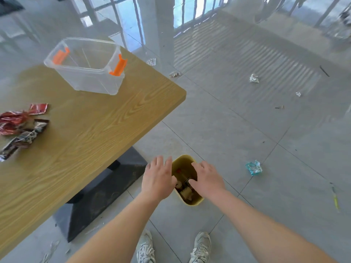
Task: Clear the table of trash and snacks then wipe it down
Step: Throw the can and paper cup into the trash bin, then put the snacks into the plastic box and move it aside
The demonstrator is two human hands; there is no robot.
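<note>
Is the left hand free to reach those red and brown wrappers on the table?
Probably yes: the left hand is empty by the yellow bin, and nothing stands before the wrappers.

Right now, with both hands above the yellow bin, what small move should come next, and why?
Probably turn back to the table and reach the left hand toward the snack wrappers. The left hand and the right hand hover open and hold nothing over the yellow bin, which has trash inside, while the wrappers lie on the table, not yet cleared.
</note>
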